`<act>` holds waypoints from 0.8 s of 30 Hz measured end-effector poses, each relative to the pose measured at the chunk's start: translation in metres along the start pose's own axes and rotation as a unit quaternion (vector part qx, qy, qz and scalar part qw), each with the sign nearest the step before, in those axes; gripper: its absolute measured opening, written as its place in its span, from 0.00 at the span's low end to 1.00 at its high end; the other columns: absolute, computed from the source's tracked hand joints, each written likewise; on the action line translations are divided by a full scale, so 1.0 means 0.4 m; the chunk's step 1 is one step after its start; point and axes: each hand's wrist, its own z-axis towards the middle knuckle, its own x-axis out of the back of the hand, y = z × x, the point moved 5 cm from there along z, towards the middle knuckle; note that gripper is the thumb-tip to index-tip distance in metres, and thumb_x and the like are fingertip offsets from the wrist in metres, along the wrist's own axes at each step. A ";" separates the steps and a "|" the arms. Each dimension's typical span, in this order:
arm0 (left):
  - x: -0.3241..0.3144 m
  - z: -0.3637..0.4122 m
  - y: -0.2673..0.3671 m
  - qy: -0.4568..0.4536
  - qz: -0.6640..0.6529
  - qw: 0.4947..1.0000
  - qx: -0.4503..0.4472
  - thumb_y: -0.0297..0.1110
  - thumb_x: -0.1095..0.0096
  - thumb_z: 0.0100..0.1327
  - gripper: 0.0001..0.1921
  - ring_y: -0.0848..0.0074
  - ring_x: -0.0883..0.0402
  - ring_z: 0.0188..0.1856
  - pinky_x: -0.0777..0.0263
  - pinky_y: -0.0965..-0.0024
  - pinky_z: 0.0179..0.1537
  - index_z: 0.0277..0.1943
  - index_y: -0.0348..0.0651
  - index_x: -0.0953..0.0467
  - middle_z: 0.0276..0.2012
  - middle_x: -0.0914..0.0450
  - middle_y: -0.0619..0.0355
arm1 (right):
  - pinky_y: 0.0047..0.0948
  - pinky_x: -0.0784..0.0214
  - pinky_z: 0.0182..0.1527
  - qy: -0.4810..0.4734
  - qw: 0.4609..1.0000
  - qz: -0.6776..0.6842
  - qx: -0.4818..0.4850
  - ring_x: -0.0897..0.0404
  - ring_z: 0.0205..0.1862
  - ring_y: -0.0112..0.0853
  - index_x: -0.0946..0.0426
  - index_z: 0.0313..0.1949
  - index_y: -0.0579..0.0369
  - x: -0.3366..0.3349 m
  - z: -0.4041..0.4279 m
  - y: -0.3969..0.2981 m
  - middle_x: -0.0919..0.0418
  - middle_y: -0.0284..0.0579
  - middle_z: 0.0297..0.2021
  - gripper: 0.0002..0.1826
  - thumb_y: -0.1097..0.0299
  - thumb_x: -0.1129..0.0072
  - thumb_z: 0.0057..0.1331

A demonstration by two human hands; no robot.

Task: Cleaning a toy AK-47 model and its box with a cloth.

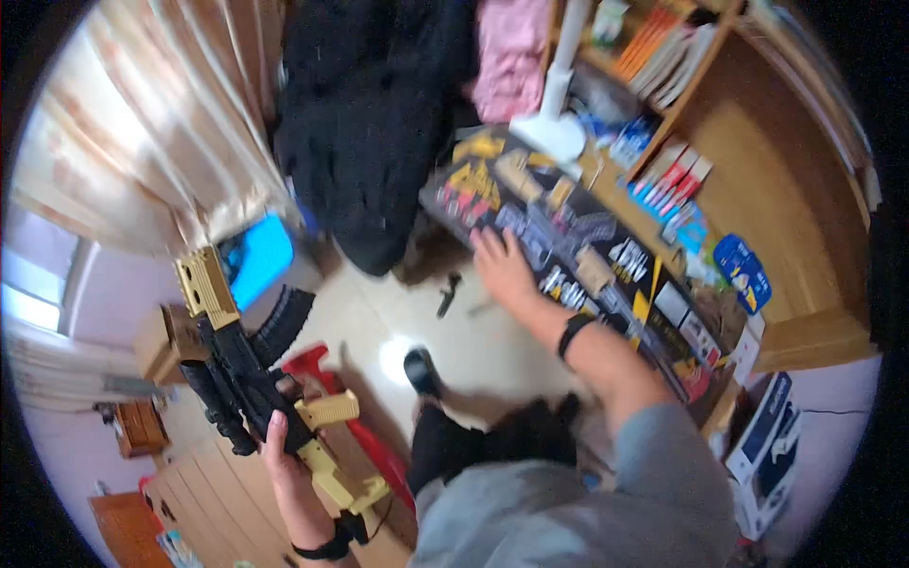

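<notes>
My left hand is closed around the rear of a toy rifle, which is black with tan parts. Its slotted tan handguard points up and away, and a curved black magazine juts to the right. A scope lies along the rifle's left side. The tan pistol grip and tan stock are near my wrist. My right hand rests with fingers spread on the near long edge of a big dark box, printed with a rifle picture and writing.
The box lies on a wooden desk with shelves and small packets. Behind it stands a white lamp-like post. A small black object is on the tiled floor. Black cloth hangs ahead; a red chair-like piece stands beside my legs.
</notes>
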 end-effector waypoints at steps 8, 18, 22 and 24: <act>0.249 0.188 -0.226 0.060 0.040 0.988 0.135 0.32 0.40 0.59 0.21 0.67 0.20 0.37 0.20 0.66 0.29 0.53 0.35 0.33 0.44 0.24 0.49 | 0.46 0.39 0.56 -0.025 0.928 0.340 -0.153 0.32 0.54 0.49 0.25 0.42 0.56 0.031 -0.104 -0.175 0.28 0.55 0.49 0.16 0.66 0.42 0.54; 0.450 0.288 -0.589 0.079 0.025 0.923 0.376 0.28 0.42 0.61 0.16 0.69 0.19 0.32 0.20 0.67 0.29 0.51 0.34 0.30 0.38 0.22 0.51 | 0.39 0.34 0.54 -0.363 0.775 0.425 -0.296 0.28 0.53 0.48 0.37 0.58 0.57 -0.779 -0.183 -0.604 0.27 0.59 0.50 0.32 0.62 0.41 0.55; 0.505 0.291 -0.716 0.115 0.028 0.894 0.432 0.30 0.42 0.60 0.18 0.63 0.19 0.33 0.20 0.62 0.30 0.51 0.29 0.31 0.38 0.21 0.46 | 0.38 0.41 0.62 -0.510 0.665 0.442 -0.319 0.37 0.62 0.47 0.46 0.64 0.61 -1.103 -0.156 -0.686 0.36 0.62 0.57 0.47 0.56 0.33 0.49; 0.540 0.271 -0.761 0.138 0.047 0.876 0.460 0.34 0.39 0.60 0.20 0.65 0.19 0.39 0.20 0.61 0.38 0.51 0.29 0.30 0.40 0.20 0.49 | 0.37 0.41 0.62 -0.535 0.666 0.404 -0.327 0.37 0.62 0.48 0.47 0.64 0.60 -1.217 -0.189 -0.743 0.37 0.62 0.58 0.47 0.56 0.33 0.49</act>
